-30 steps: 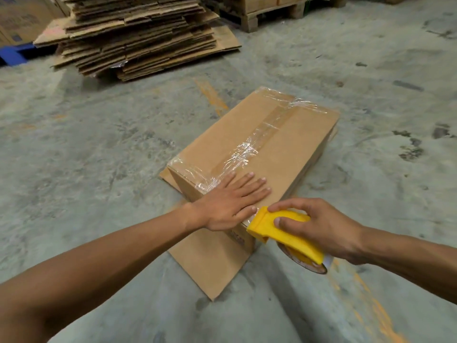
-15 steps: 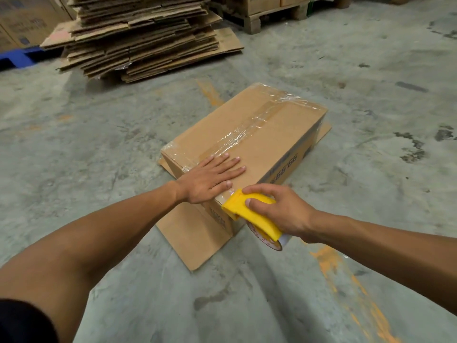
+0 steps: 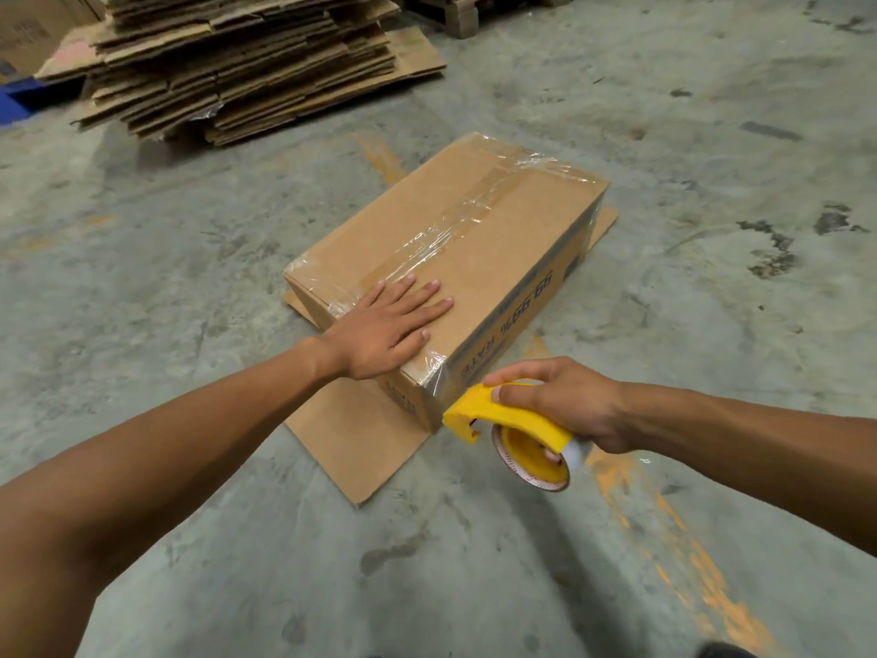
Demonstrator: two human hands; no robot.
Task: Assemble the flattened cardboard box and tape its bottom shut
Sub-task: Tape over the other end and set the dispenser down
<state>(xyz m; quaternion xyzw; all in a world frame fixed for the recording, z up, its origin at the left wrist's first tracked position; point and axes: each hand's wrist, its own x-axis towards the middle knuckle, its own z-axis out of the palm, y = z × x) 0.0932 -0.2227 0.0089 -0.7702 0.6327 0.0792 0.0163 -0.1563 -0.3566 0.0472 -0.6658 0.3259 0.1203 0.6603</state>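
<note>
A brown cardboard box (image 3: 498, 239) stands assembled on the concrete floor, its upward face sealed with wrinkled clear tape (image 3: 455, 225) along the centre seam and over both ends. My left hand (image 3: 387, 322) lies flat, fingers spread, on the near end of that face. My right hand (image 3: 557, 401) grips a yellow tape dispenser (image 3: 510, 427) with a roll of clear tape, held just off the box's near lower corner. Open flaps (image 3: 356, 439) lie flat on the floor under the box.
A tall stack of flattened cardboard boxes (image 3: 237, 59) sits at the back left. A wooden pallet (image 3: 474, 7) stands at the back centre. Orange paint marks (image 3: 664, 529) run across the stained floor to the right.
My right hand has pulled the dispenser down and away from the box's near edge, off the top face. My left hand stays pressed flat on the box. The camera has shifted slightly.
</note>
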